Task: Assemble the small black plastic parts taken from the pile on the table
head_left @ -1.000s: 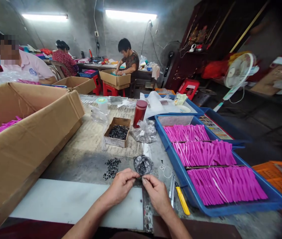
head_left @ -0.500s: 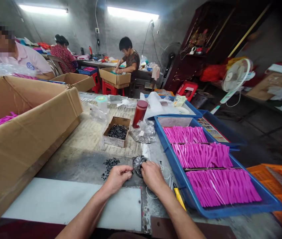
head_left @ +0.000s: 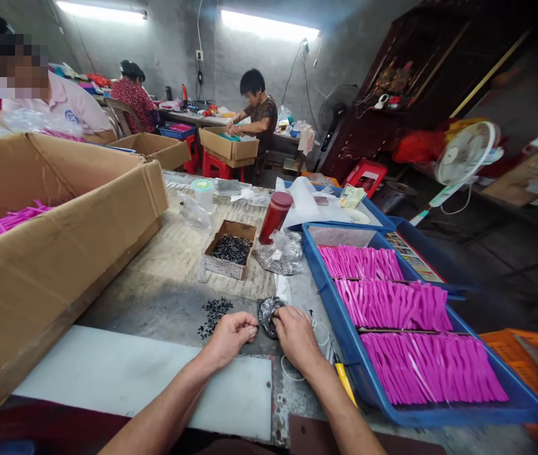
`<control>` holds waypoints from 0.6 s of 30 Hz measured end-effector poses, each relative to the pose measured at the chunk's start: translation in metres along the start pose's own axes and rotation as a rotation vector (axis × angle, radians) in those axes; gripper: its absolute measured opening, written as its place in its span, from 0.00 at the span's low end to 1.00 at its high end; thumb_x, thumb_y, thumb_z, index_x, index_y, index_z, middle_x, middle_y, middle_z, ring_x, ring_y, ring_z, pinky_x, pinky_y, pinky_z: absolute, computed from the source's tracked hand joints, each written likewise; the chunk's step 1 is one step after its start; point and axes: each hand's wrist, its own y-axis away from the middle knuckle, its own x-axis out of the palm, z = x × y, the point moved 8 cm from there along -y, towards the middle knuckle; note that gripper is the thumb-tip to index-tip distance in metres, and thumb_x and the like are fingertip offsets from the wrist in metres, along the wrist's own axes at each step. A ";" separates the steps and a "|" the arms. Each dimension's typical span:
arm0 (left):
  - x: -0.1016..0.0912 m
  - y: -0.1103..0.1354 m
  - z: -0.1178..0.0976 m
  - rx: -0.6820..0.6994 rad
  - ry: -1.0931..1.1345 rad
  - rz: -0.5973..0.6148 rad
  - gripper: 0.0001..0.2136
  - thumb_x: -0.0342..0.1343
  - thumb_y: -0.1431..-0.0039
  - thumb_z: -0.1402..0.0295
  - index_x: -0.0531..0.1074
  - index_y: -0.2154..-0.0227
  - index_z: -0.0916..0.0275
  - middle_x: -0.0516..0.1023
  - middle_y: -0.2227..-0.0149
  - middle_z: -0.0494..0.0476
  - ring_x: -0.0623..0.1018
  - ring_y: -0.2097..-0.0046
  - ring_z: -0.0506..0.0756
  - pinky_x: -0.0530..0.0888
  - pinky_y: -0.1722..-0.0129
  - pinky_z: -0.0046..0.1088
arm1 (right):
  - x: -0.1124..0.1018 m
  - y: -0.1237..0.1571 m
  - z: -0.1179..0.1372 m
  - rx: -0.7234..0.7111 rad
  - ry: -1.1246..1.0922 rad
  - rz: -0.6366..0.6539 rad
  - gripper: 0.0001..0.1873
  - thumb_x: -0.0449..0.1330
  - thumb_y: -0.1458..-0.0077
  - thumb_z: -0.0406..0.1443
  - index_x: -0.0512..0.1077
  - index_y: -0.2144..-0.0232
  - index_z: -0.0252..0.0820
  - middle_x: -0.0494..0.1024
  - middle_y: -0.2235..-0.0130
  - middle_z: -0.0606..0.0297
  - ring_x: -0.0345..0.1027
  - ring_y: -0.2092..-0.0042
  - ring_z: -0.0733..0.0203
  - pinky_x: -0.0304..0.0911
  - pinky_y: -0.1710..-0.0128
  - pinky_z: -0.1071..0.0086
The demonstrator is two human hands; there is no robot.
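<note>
My left hand (head_left: pixel 232 336) is closed in a pinch over the grey table; whatever is between thumb and forefinger is too small to make out. Beside it lies a loose pile of small black parts (head_left: pixel 215 316). A small round dish that looks lined with dark plastic (head_left: pixel 267 309) stands between my hands. My right hand (head_left: pixel 296 333) has its bent fingers at the dish's right side, their tips partly hidden and drawn together. Behind the dish is a small cardboard box (head_left: pixel 225 268) full of black pieces.
A large carton (head_left: pixel 83 208) with magenta strips stands left. On the right is a blue tray (head_left: pixel 392 414) with rows of magenta strips. A yellow-handled tool (head_left: pixel 344 382) lies beside my right wrist. A red cup (head_left: pixel 275 218) stands behind. Co-workers sit further back.
The whole scene has shifted slightly right in the view. My right fingers have moved slightly at the dish; my left hand keeps its pinch beside it.
</note>
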 end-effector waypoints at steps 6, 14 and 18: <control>0.003 0.002 -0.002 0.026 0.002 0.023 0.03 0.51 0.58 0.72 0.66 0.78 0.67 0.61 0.82 0.46 0.60 0.78 0.45 0.57 0.78 0.20 | -0.008 0.006 -0.004 -0.014 -0.262 -0.143 0.08 0.47 0.52 0.31 0.66 0.75 0.39 0.70 0.74 0.62 0.62 0.68 0.60 0.55 0.68 0.69; 0.006 0.005 -0.004 0.022 0.071 0.056 0.04 0.52 0.57 0.70 0.66 0.78 0.67 0.61 0.82 0.46 0.60 0.78 0.45 0.57 0.78 0.20 | -0.016 0.011 -0.009 0.056 -0.563 -0.154 0.13 0.48 0.53 0.31 0.68 0.65 0.37 0.73 0.65 0.59 0.65 0.62 0.59 0.59 0.62 0.68; 0.006 0.004 -0.005 0.037 0.095 0.061 0.06 0.53 0.58 0.69 0.66 0.78 0.67 0.61 0.82 0.46 0.59 0.79 0.45 0.56 0.78 0.19 | -0.019 0.016 -0.009 0.099 -0.733 -0.131 0.11 0.49 0.53 0.32 0.69 0.68 0.39 0.73 0.67 0.60 0.65 0.64 0.60 0.59 0.64 0.69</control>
